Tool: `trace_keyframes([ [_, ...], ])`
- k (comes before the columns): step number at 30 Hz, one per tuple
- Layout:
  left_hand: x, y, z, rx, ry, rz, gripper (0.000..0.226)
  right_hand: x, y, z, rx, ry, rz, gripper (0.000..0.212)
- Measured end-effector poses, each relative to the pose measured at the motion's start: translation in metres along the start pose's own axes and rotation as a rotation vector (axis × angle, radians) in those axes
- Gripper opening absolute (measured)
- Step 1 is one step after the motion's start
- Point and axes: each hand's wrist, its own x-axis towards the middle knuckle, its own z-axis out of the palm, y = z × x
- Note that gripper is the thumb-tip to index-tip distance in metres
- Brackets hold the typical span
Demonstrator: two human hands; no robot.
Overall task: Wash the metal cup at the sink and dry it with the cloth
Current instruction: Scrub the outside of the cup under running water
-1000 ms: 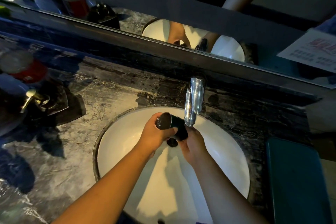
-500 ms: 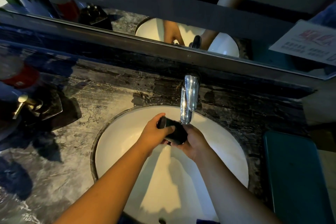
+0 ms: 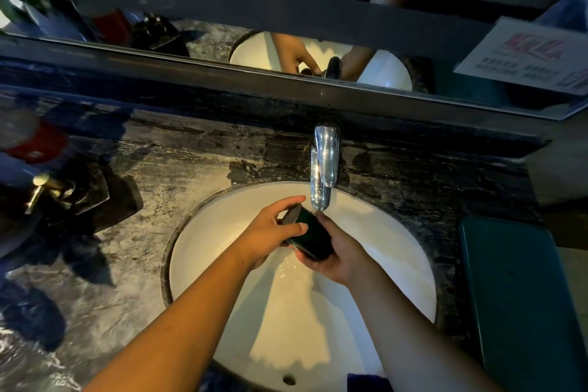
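Note:
The dark metal cup [image 3: 310,234] lies on its side over the white oval sink [image 3: 397,251], just below the spout of the chrome tap [image 3: 323,165]. My left hand [image 3: 269,232] grips the cup's open rim end, thumb below and fingers over the top. My right hand [image 3: 339,253] cups the base end from underneath. Wet ripples show in the basin under the cup. A dark blue cloth corner [image 3: 366,382] shows at the bottom edge, by my right forearm.
Dark marble counter [image 3: 133,258] surrounds the sink. A teal tray [image 3: 521,299] lies at the right. At the left stand a red-capped container [image 3: 35,143] and a brass pump on a dark object [image 3: 47,187]. A mirror [image 3: 318,51] runs along the back.
The cup has tilted and dropped slightly, turning in both hands under the spout; my left fingers have shifted over its rim.

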Motion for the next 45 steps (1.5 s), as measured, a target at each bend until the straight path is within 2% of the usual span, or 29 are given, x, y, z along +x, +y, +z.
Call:
trace_keyframes([
  [5, 0.006, 0.0, 0.008, -0.042, 0.145, -0.052, 0.043, 0.009, 0.007, 0.006, -0.039, -0.026, -0.14, 0.044],
  [8, 0.01, 0.006, 0.013, -0.051, 0.249, -0.117, 0.046, 0.009, 0.012, 0.01, -0.073, -0.06, -0.216, 0.057],
  [10, 0.012, 0.009, 0.015, -0.047, 0.276, -0.132, 0.046, 0.009, 0.014, 0.009, -0.103, -0.067, -0.234, 0.056],
  [15, 0.012, 0.004, 0.01, 0.009, 0.185, 0.01, 0.042, 0.008, 0.0, 0.01, -0.055, 0.012, -0.084, 0.037],
  [18, 0.009, -0.001, 0.007, 0.03, 0.16, 0.092, 0.049, 0.007, -0.006, 0.012, 0.016, 0.002, -0.014, 0.035],
  [21, 0.011, -0.003, 0.003, 0.007, 0.139, 0.016, 0.05, 0.009, -0.009, 0.012, -0.034, -0.017, -0.041, 0.036],
  [26, 0.012, 0.01, 0.003, 0.041, 0.154, -0.16, 0.044, 0.014, -0.004, 0.014, -0.086, 0.033, -0.204, 0.04],
  [30, 0.019, 0.013, 0.004, 0.083, 0.207, -0.155, 0.043, 0.014, -0.005, 0.016, -0.124, 0.047, -0.28, 0.033],
  [36, 0.017, 0.01, 0.005, -0.032, 0.178, -0.106, 0.032, 0.01, -0.008, 0.013, -0.148, 0.019, -0.204, 0.039],
  [42, 0.01, 0.002, -0.001, -0.028, 0.056, -0.021, 0.044, 0.003, -0.007, 0.012, -0.033, 0.03, -0.057, 0.029],
  [45, 0.01, 0.0, -0.002, -0.047, 0.04, -0.052, 0.044, 0.004, -0.006, 0.01, -0.078, 0.013, -0.09, 0.032],
])
